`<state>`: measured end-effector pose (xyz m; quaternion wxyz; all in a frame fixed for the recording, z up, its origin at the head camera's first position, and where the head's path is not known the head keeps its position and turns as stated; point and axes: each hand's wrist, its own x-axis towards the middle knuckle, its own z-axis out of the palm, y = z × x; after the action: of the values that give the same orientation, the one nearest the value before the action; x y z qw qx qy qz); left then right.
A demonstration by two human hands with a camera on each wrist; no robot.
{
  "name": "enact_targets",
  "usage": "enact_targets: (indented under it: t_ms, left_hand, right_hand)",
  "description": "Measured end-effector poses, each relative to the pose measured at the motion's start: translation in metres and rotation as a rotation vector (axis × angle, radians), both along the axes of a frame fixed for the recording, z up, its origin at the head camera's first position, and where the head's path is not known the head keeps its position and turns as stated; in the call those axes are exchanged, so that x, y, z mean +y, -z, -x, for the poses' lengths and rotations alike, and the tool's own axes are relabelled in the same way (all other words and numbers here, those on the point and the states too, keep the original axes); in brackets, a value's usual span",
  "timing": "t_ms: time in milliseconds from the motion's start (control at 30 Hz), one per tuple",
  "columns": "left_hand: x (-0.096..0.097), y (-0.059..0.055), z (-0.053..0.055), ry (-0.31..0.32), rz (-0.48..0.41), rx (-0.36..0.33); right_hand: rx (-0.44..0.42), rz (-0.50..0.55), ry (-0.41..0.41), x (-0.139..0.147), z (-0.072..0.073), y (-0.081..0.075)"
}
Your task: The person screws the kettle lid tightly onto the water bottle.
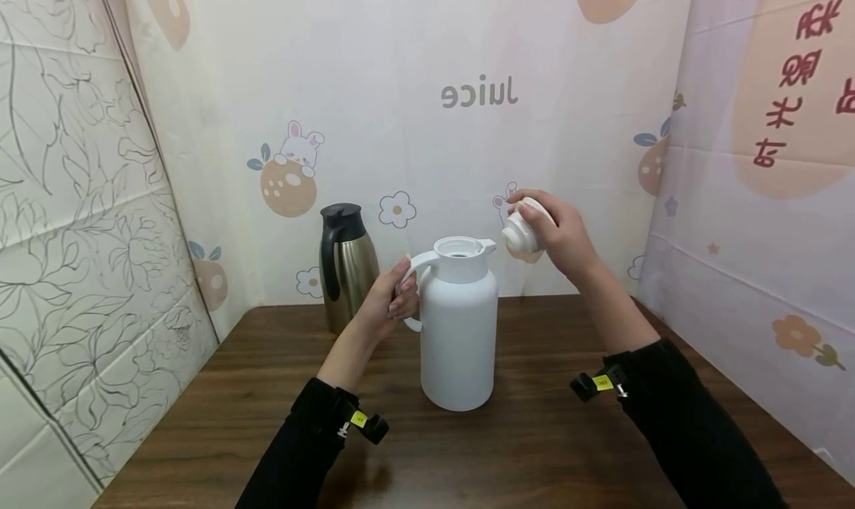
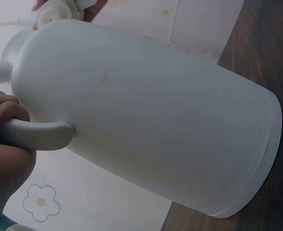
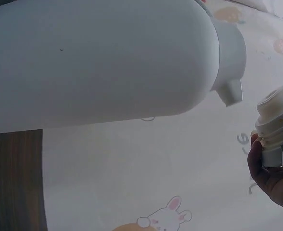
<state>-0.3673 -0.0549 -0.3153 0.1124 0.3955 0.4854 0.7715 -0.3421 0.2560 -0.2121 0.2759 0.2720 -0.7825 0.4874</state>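
Here, my left hand [image 1: 389, 297] curls round the handle [image 1: 422, 259] of the white jug [image 1: 459, 338], upright on the wooden table [image 1: 534, 442]; my right hand [image 1: 559, 231] grips the white stopper [image 1: 517, 236] beyond the spout [image 1: 490, 245]; steady handle, stopper clear of spout serve best, I judge; a metallic flask [image 1: 361, 275] stands behind, leftward.

Left of the left fingers [image 1: 405, 301], a metallic flask [image 1: 359, 271] with a black top [image 1: 341, 221] stands farther back on the brown table [image 1: 521, 450], a fruit-printed curtain [image 1: 401, 49] with mirrored "Juice" lettering [image 1: 479, 92] hangs behind them, and a flower-sketched sheet [image 1: 73, 197] rises farther left.
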Motion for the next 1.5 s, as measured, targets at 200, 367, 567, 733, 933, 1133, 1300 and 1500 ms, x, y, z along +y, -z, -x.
enact_targets:
  t_ms: [200, 367, 567, 733, 933, 1133, 1300, 1500]
  left_hand:
    - [-0.002, 0.000, 0.001, -0.024, 0.010, -0.012]
    - [-0.002, 0.001, 0.001, -0.033, 0.020, -0.007]
    - [-0.001, 0.001, 0.001, -0.031, 0.017, 0.008]
    - [-0.001, 0.002, 0.000, -0.021, 0.013, 0.011]
    - [-0.001, 0.002, 0.000, -0.023, 0.014, 0.002]
    - [-0.001, 0.001, 0.002, -0.009, 0.014, 0.020]
    - [-0.002, 0.001, 0.002, 0.002, 0.006, 0.010]
    - [0.000, 0.002, 0.003, -0.001, 0.006, 0.016]
  right_hand:
    - [0.046, -0.138, 0.070, -0.019, 0.002, -0.008]
    - [0.057, -0.160, 0.073, -0.034, 0.004, -0.014]
    - [0.069, -0.196, 0.056, -0.046, 0.005, -0.021]
    - [0.100, -0.288, 0.075, -0.054, 0.006, -0.024]
    - [0.129, -0.382, 0.099, -0.061, 0.008, -0.025]
    - [0.157, -0.426, 0.031, -0.065, 0.014, -0.024]
    - [0.176, -0.492, -0.007, -0.070, 0.019, -0.024]
    - [0.234, -0.602, -0.038, -0.073, 0.021, -0.024]
